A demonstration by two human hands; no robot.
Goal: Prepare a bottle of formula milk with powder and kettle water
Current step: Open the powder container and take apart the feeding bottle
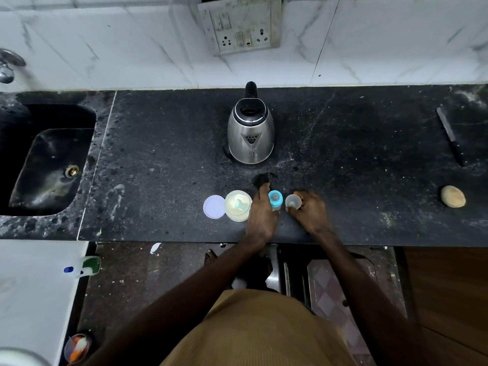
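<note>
Bottle (pixel 275 201), small clear plastic with blue collar, stands upright, held by left grip (pixel 261 215). Right grip (pixel 310 211) pinches clear dome cap (pixel 293 202) just right of it.

On the dark stone table (pixel 158 154), the left hand (pixel 260 215) holds a small bottle (pixel 275 200) with a blue top from its 9 o'clock side. Just beside it at 3 o'clock, the right hand (pixel 311 210) grips a clear cap (pixel 293 202). An open powder tub (pixel 237 219) touches the left hand at 9 o'clock, with a pale green scoop (pixel 240 204) lying in the powder. Its round lid (pixel 214 206) lies flat against the tub's 9 o'clock side. A steel kettle (pixel 250 133) stands apart at the bottle's 12 o'clock, spout towards the person. A sink (pixel 39 154) is set far out at 9 o'clock. A knife (pixel 450 136) and a round tan lump (pixel 453 196) lie far out at 3 o'clock.
</note>
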